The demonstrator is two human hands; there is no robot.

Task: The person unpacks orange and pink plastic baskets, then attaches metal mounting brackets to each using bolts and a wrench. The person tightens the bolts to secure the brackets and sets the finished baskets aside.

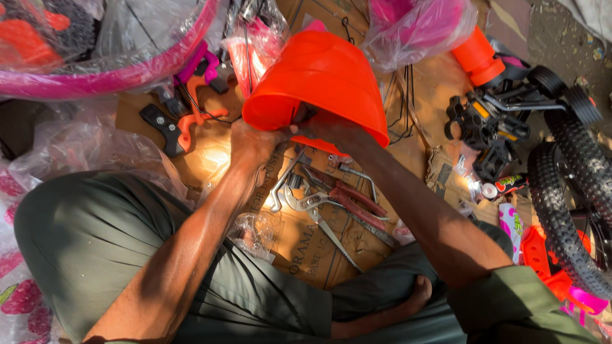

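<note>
A seated person's left hand [254, 144] grips the lower rim of a bright orange plastic bicycle basket [319, 83], fingers closed on it above flattened cardboard [306, 255]. The right hand [331, 127] reaches under the basket; its grip cannot be made out. Red-handled pliers [347, 197] and steel spanners [287, 185] lie unused below. A knobbly black tyre [564, 210] lies loose, so assembly seems unfinished.

Looks like a bicycle assembly spot set up right on the ground: flattened brown cardboard [319, 255] as the work floor, red-handled pliers [357, 200] and steel wrenches [284, 185] mid-frame, knobby black tyres [564, 210] and black pedals [478, 121] at right, plastic-wrapped pink frame tubing [115, 79] upper left.
</note>
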